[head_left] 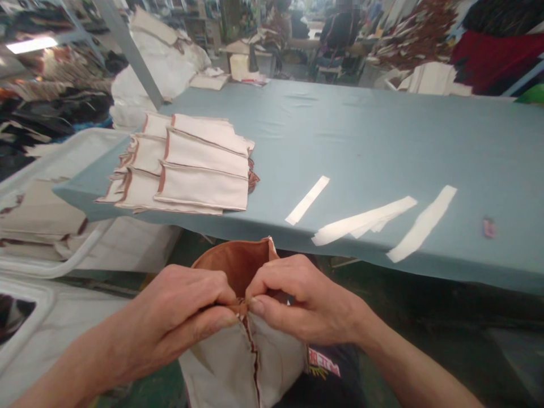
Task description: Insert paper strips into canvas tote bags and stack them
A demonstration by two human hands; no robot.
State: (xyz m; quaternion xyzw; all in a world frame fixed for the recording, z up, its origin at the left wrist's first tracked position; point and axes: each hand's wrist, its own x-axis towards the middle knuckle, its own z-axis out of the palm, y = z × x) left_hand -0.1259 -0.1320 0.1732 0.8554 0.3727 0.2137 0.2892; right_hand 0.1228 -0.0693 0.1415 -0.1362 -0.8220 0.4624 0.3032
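A cream fabric pouch [221, 362] with a brown lining hangs before me, in front of the table's near edge. Its mouth faces up and shows the brown inside. My left hand [191, 309] pinches the rim on the left side of a seam. On the other side, my right hand [293, 300] pinches the same rim, thumb and forefinger closed. The fingertips of both hands almost meet at the top of the seam, which runs down the pouch with a dark brown edge. What lies directly under the fingertips is hidden.
A blue-covered table [340, 136] stretches ahead. On its left lies a stack of cream fabric pieces [204, 164] with brown edges; several white strips [365, 218] lie near the front edge. White plastic bins [85, 255] stand at left. A person [340, 28] is in the background.
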